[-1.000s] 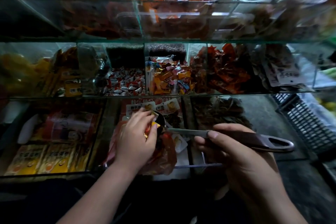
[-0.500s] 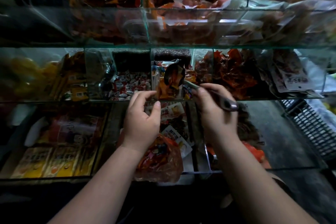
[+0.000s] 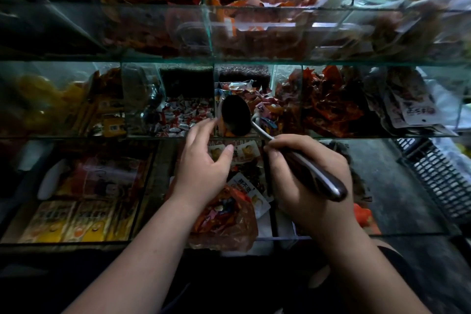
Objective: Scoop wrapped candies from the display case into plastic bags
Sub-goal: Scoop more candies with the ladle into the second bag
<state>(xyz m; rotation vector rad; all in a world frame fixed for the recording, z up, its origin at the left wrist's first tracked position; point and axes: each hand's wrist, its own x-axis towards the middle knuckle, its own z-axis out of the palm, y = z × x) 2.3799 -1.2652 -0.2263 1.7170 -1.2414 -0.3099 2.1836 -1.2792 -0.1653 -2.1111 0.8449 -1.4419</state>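
My right hand (image 3: 303,186) grips the dark handle of a metal scoop (image 3: 235,115). Its bowl is tipped up inside the middle-shelf compartment of colourful wrapped candies (image 3: 265,109), and it looks dark and empty. My left hand (image 3: 201,168) is just left of the bowl, index finger and thumb spread, the fingertip close to the bowl's rim. An orange plastic bag (image 3: 224,222) part-filled with candies hangs right under that palm. The lower fingers, hidden, seem to hold its top.
The glass display case (image 3: 153,136) has three tiers of compartments. White-and-red candies (image 3: 183,117) lie left of the scoop, red packets (image 3: 328,102) to its right. Yellow packets (image 3: 71,224) fill the lower left. A black plastic crate (image 3: 441,176) stands at the right.
The scoop has left the bag's mouth and risen into the middle-shelf candy compartment. My left hand has lifted from the bag's opening to beside the scoop bowl.
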